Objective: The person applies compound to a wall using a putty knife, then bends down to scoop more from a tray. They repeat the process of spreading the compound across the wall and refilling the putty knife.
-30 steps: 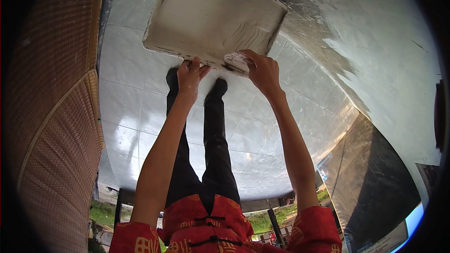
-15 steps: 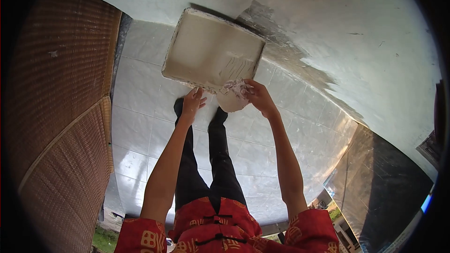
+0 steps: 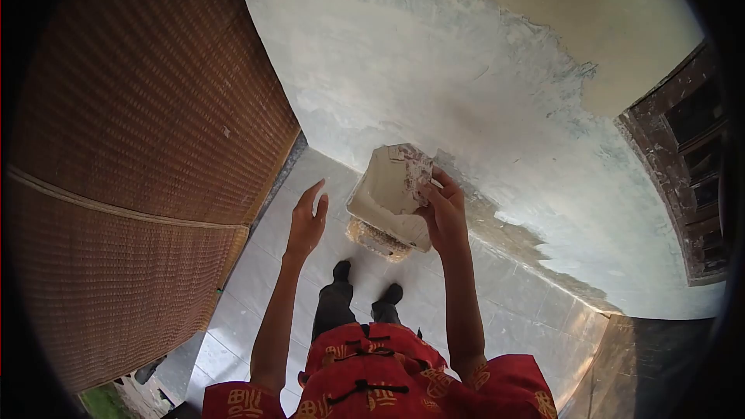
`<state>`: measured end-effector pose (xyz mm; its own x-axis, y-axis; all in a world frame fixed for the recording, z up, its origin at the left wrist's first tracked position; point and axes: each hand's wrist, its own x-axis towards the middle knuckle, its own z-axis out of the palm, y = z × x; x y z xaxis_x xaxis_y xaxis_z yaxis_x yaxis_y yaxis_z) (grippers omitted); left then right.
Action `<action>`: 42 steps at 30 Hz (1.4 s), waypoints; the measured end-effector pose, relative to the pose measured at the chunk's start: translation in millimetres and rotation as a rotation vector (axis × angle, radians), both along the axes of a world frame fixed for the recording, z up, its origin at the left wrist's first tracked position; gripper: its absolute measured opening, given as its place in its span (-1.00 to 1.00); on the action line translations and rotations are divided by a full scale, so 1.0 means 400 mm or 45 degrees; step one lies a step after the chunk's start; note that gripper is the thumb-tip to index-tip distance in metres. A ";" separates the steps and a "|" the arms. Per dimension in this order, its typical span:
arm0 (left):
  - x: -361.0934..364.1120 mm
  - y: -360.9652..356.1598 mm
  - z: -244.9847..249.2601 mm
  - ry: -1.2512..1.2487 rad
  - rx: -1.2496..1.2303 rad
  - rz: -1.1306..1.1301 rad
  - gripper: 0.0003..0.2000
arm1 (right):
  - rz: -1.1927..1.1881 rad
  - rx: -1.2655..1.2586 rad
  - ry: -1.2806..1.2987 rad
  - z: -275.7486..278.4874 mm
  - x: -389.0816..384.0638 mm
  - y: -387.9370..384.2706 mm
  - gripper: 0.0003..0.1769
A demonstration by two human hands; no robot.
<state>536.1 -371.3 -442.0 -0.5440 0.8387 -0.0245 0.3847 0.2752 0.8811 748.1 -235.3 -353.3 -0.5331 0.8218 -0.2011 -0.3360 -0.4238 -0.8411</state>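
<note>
My right hand [image 3: 445, 206] is closed on a pale, flat putty scraper [image 3: 414, 169] smeared with white paste and brownish marks. The scraper is raised in front of the shallow tray of white paste and overlaps it in view, so I cannot make out exactly where one ends and the other begins. Beneath them shows a rough, brownish-yellow edge or support [image 3: 379, 237]. My left hand [image 3: 309, 221] is held out to the left with nothing in it, its thumb and fingers apart.
A wall [image 3: 466, 85] with uneven white paste fills the upper right, with a dark wooden window frame [image 3: 683, 163] beyond. A woven brown mat [image 3: 147, 155] hangs on the left. Grey floor covering [image 3: 504, 310] lies below, under my feet.
My view has tilted up toward the wall, and the tray looks smaller and lower. My right hand has raised the scraper. My left hand has moved away from the tray's edge and opened.
</note>
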 end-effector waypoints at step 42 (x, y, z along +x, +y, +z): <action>-1.066 0.389 0.932 1.445 1.013 0.131 -0.46 | -0.479 0.965 0.421 0.742 -0.904 0.289 -0.66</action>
